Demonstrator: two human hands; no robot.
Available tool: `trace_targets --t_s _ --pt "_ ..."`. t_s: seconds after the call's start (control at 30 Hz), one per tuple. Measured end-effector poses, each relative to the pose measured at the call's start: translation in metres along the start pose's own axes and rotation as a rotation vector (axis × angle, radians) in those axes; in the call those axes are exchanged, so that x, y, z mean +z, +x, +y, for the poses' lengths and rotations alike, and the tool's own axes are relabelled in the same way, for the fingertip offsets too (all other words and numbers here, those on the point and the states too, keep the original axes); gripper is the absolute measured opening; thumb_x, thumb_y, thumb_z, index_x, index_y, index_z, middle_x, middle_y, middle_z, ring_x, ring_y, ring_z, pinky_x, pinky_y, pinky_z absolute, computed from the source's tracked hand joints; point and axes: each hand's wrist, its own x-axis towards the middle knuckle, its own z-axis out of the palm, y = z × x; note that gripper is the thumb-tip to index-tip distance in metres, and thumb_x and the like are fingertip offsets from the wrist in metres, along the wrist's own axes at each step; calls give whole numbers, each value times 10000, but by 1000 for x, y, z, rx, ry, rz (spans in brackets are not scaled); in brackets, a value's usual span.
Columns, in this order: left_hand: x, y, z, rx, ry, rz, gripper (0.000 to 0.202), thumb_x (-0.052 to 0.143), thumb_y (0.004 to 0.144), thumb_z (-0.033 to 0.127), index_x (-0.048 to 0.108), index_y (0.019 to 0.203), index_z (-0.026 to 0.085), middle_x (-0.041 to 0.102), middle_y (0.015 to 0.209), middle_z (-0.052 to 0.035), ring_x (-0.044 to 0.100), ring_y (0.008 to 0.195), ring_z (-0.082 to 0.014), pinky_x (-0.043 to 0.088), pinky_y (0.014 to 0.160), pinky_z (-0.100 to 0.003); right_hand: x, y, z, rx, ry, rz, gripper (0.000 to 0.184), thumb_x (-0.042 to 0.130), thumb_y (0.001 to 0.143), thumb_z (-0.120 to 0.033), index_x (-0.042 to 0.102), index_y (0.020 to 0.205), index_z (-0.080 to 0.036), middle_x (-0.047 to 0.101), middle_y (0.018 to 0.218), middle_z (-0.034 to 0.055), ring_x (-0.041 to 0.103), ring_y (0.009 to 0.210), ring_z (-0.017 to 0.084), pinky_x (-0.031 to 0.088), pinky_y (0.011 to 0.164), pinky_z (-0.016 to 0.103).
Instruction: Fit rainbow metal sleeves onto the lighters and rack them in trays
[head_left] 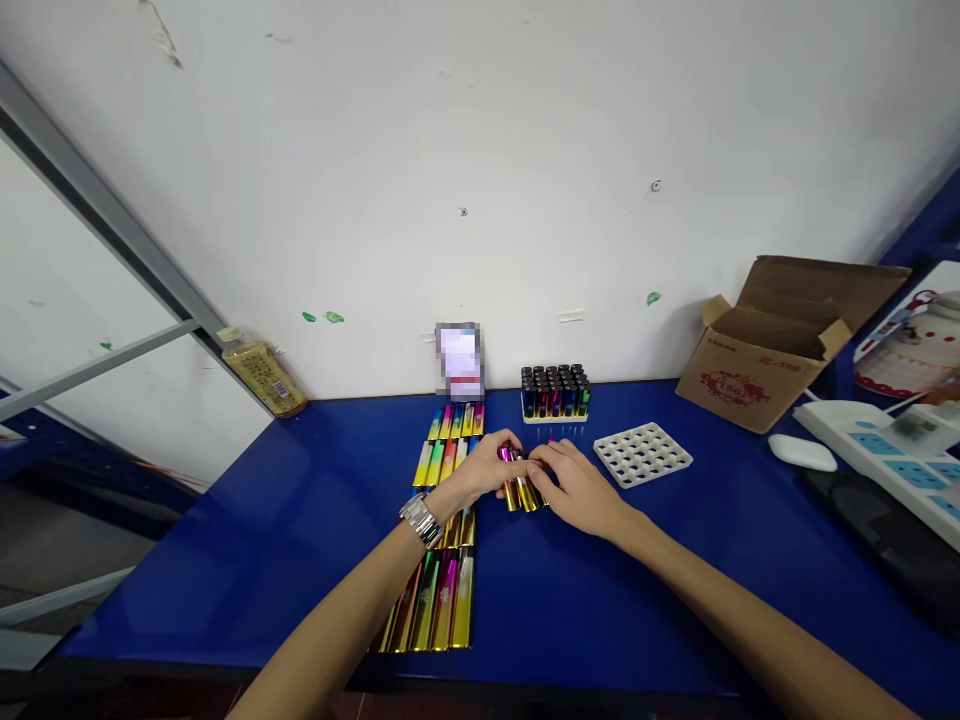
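Note:
My left hand, with a metal watch on the wrist, and my right hand meet over a small bunch of shiny rainbow-coloured lighters lying on the blue table. Both hands have their fingers curled onto the bunch. Rows of the same metallic lighters lie flat under my left forearm, reaching from the table's front edge toward the wall. Behind my hands stands a white tray full of upright lighters with black tops. An empty white tray with round holes lies to the right.
An open cardboard box sits at the back right, with a white mouse and a white power strip beyond it. A yellow drink bottle leans on the wall at the left. A small blurred package stands against the wall.

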Motion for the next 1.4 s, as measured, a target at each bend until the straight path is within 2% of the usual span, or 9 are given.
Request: trace_targets --t_s 0.13,0.3,0.4,0.53,0.73,0.93,1.1,1.27,1.4 --pt "2 0 2 30 -99 -13 489 751 636 524 518 865 160 558 564 47 460 429 -52 349 379 -172 -1 0 -7 19 96 -57 63 460 878 -209 521 888 -199 602 773 24 542 795 200 408 749 323" --pt "7 5 5 -45 -4 92 626 776 622 496 479 1040 137 555 539 63 444 392 -55 338 374 -180 -2 -2 -3 143 41 -131 248 429 880 -206 498 1112 -155 649 837 65 592 843 221 387 683 291" --pt "12 8 6 -62 125 156 574 762 651 471 446 1003 146 535 555 78 425 357 -49 311 354 -185 -3 -3 -1 223 -82 -160 332 417 884 -231 473 1196 -131 668 960 117 619 890 238 376 666 285" --pt "15 8 9 -13 276 176 566 779 618 462 413 949 185 528 657 82 423 372 -34 325 364 -181 -4 -3 0 225 -270 -174 318 409 874 -222 540 1144 -116 678 950 145 620 884 277 380 687 319" --pt "5 9 13 36 417 59 582 776 574 523 458 914 174 526 738 46 435 399 -46 348 371 -203 -2 -5 1 175 -379 -121 389 451 851 -234 531 1208 -101 652 942 155 552 913 301 374 778 376" --pt "-2 5 12 79 580 131 545 707 638 590 543 922 154 505 1004 -51 422 397 -23 406 428 -249 -7 -8 -4 6 -270 -67 271 463 816 -226 589 1046 -158 599 1026 121 486 960 275 367 794 364" --pt "-2 2 13 127 634 88 587 744 592 587 511 943 179 454 954 -25 397 468 -55 385 426 -244 -14 -11 -9 -42 -131 -111 185 549 750 -275 553 914 -190 618 974 87 495 981 268 374 805 377" --pt "-3 7 15 235 705 4 605 770 547 579 519 937 189 470 921 -24 476 641 -137 387 491 -237 -18 -17 4 -131 24 -200 496 650 713 -384 489 1142 -194 543 1214 125 403 1215 295 360 948 413" --pt "-4 5 16 249 725 -24 555 732 620 554 535 997 198 542 951 -36 536 769 -184 398 559 -234 -17 -19 13 -98 69 -266 688 709 668 -455 433 1243 -199 482 1288 147 359 1269 310 362 983 434"
